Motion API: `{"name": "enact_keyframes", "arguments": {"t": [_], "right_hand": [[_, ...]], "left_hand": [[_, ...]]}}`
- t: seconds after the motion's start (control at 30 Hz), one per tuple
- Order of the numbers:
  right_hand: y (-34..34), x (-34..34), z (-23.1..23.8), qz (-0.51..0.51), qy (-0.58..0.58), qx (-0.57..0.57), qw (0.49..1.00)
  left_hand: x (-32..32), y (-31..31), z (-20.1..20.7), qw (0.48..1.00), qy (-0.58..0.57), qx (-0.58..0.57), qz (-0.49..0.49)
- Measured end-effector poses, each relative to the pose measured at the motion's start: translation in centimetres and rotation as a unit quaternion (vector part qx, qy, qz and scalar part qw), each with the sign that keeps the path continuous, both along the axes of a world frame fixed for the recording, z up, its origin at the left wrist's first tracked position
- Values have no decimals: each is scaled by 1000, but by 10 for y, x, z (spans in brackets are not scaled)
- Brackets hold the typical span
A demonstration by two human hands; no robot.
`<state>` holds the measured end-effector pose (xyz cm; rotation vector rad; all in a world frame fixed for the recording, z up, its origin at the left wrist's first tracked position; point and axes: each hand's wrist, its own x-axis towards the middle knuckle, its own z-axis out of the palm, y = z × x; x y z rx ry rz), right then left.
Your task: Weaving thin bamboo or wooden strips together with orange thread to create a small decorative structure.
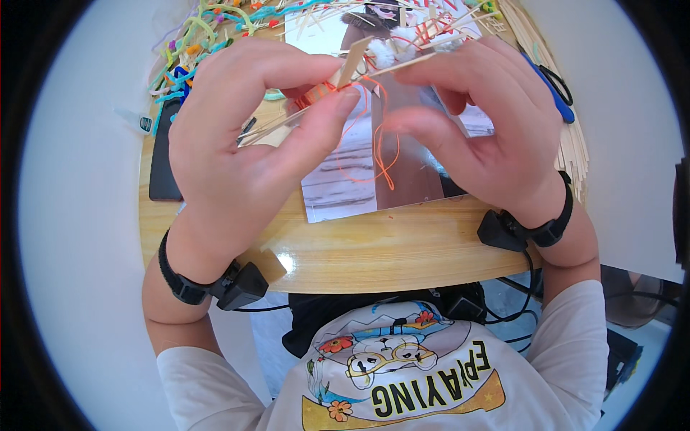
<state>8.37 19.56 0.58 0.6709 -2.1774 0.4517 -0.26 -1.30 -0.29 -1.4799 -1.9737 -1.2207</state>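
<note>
My left hand (pixel 251 129) pinches thin wooden strips (pixel 353 63) between thumb and fingers, above the table. Orange thread (pixel 314 95) is wound round the strips beside its fingers. Loose loops of the same thread (pixel 389 176) dangle below, between the two hands. Close by on the right, my right hand (pixel 496 115) has its thumb and forefinger apart. Its forefinger is next to a thin stick (pixel 388 70) that sticks out from the bundle; whether it touches the stick is hard to tell. White fluffy pompoms (pixel 384 54) show just behind the strips.
A glossy printed sheet (pixel 338 197) lies under my hands on the wooden table (pixel 374 251). Colourful pipe cleaners (pixel 205 29) pile up at the back left, above a dark phone (pixel 164 154). At the right are blue-handled scissors (pixel 559 100) and a stack of long wooden strips (pixel 573 154).
</note>
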Motion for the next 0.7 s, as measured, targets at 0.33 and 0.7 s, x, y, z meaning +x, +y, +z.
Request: {"name": "enact_keyframes", "arguments": {"t": [0.33,0.7], "right_hand": [[-10,6,-7,27,-286,-236,928],[-21,9,-2,86,-500,-510,694]], "left_hand": [[-2,1,-3,999,21,-17,19],[0,-1,-2,993,108,-38,41]]}}
